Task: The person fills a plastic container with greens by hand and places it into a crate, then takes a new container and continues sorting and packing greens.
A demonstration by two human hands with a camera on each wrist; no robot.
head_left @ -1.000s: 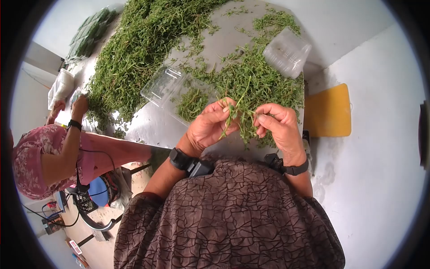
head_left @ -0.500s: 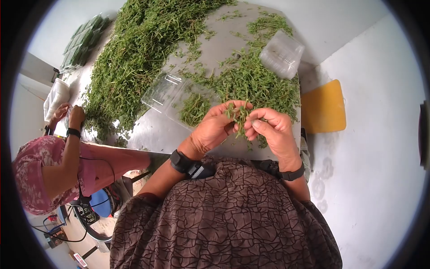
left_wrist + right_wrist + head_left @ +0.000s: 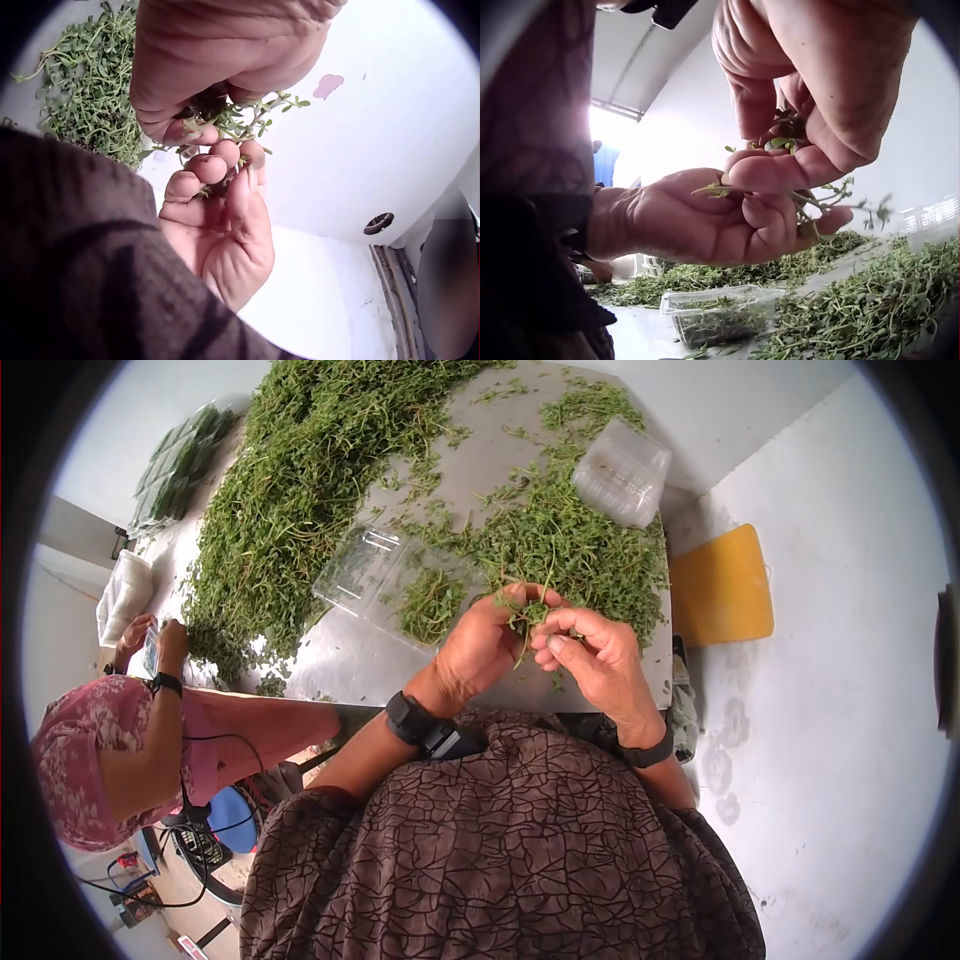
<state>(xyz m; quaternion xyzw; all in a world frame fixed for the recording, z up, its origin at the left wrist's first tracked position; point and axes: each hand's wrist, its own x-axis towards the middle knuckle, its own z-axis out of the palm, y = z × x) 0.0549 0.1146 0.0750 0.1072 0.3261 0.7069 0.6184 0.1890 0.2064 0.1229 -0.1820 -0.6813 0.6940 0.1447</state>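
Green sprigs with small rounded leaves (image 3: 523, 618), much like purslane, are held between both hands above the table's near edge. My left hand (image 3: 478, 648) pinches the stems with thumb and fingers. Right beside it, the thumb and curled fingers of my right hand (image 3: 606, 665) pinch part of the same sprigs. In the right wrist view, a pale stem end (image 3: 712, 190) lies across the left fingers. Just behind the hands, an open clear plastic box (image 3: 345, 592) holds a clump of greens (image 3: 433, 605). A loose heap of sprigs (image 3: 570, 545) spreads beyond the right hand.
A large mound of greens (image 3: 290, 510) covers the table's left side. Stacked empty clear boxes (image 3: 622, 472) lie tilted at the right. Filled packs (image 3: 180, 468) are piled at the far left. Another person in pink (image 3: 120, 750) works at the left edge. A yellow board (image 3: 722, 585) stands right.
The right hand has moved left, up against the left hand, and the sprigs have become more bunched between the fingers. The view has shifted slightly. The other person's hands have moved a little.
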